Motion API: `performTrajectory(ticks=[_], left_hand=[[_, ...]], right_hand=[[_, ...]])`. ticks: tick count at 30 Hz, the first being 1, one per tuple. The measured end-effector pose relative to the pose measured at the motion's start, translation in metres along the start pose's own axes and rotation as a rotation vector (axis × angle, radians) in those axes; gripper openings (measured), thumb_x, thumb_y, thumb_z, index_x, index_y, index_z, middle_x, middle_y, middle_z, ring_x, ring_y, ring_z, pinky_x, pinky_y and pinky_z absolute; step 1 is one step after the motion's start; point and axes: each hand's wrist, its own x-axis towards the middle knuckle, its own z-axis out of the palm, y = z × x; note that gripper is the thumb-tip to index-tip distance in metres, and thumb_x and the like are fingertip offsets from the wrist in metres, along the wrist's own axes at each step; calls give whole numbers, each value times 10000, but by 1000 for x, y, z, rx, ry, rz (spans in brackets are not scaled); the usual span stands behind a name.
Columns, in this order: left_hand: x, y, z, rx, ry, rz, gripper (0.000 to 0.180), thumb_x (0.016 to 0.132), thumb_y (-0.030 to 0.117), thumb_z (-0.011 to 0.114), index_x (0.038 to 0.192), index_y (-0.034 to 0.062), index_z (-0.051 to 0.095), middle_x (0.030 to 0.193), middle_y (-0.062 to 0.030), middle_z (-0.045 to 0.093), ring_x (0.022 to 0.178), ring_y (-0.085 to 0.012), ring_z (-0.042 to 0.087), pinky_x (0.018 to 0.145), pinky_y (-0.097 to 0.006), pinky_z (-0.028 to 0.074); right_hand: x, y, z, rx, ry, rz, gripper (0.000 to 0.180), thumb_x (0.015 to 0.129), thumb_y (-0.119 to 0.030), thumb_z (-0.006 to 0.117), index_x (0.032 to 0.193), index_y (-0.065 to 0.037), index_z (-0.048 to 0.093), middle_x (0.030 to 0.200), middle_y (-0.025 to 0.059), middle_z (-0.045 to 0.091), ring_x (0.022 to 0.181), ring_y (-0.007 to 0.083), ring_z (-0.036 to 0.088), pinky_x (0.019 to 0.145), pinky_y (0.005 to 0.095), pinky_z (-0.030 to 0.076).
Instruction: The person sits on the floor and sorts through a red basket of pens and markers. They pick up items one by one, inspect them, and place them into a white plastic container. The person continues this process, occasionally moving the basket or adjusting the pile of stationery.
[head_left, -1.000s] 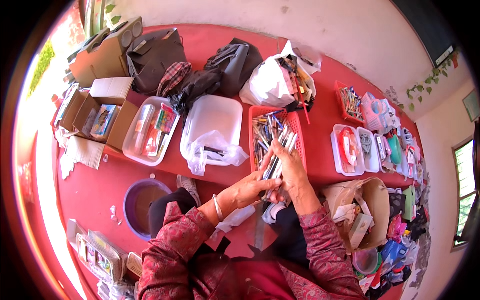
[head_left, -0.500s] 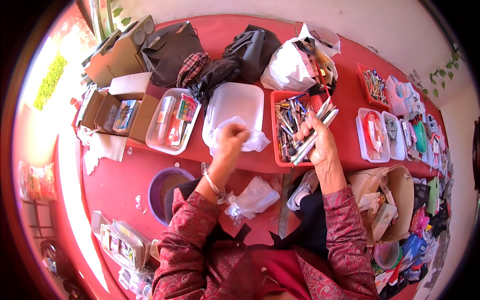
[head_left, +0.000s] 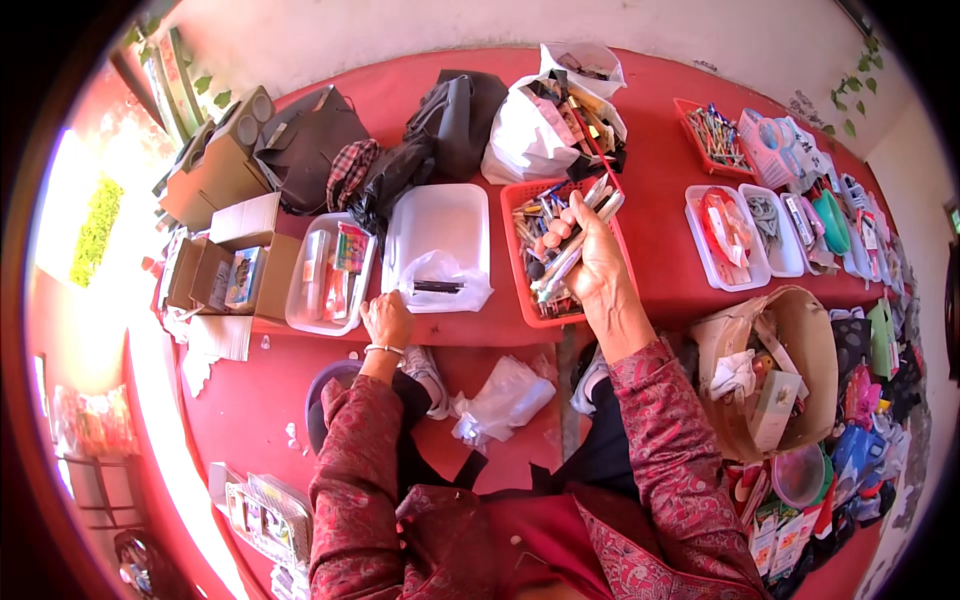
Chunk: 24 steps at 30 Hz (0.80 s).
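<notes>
My right hand [head_left: 597,255] is closed around a bunch of pens [head_left: 556,276], held tilted over a red basket [head_left: 553,321] full of more pens and pencils. My left hand [head_left: 387,322] is low at the front edge of a white plastic tub [head_left: 437,212], its fingers curled. Beside its fingertips a thin clear plastic bag [head_left: 462,274] lies in the front of the tub. Dark pens [head_left: 437,287] show in the bag. What the left fingers hold, if anything, is hidden.
Left of the tub stand another tub [head_left: 302,318] with packets and an open cardboard box [head_left: 266,296]. Behind are dark bags [head_left: 452,125] and a stuffed white bag [head_left: 520,135]. Small tubs [head_left: 737,284] stand right; a cardboard carton [head_left: 715,400] and crumpled plastic [head_left: 505,400] lie lower.
My left hand has moved left and down from above the plastic bag to the tub's front edge. Dark pens now show in the bag. My right hand still holds its pens over the basket.
</notes>
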Motion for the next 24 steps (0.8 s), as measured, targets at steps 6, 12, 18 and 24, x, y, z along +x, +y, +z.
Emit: performTrajectory(ticks=[6,12,18,24], left_hand=[[48,-73,33,-405,-253,-35,239,684,241,585,712,10,643,782,-194,620,757,-309,623,634,-408,486],[49,-40,-40,-312,-117,92,315,764,272,500,640,0,601,670,-232,581,629,-389,582,623,-468,466],[48,-35,-40,-292,-48,95,227,773,205,478,699,24,595,707,-204,594,716,-374,582,668,-470,457],[57,-44,-44,-519,-137,20,156,714,128,539,750,-13,597,703,-214,590,702,-363,583,641,-407,456]], right_hand=[[7,10,11,-58,40,-97,326,813,-337,620,651,-139,418,581,-4,412,562,159,462,629,351,440],[17,22,32,-123,74,-320,273,804,-254,646,665,-112,460,576,10,428,547,159,463,610,332,458],[39,56,73,-118,-5,-428,208,835,-201,608,730,-62,494,571,22,464,514,133,465,557,309,460],[69,120,94,-101,-53,-253,255,840,-232,598,692,-80,455,594,34,439,570,171,467,662,372,462]])
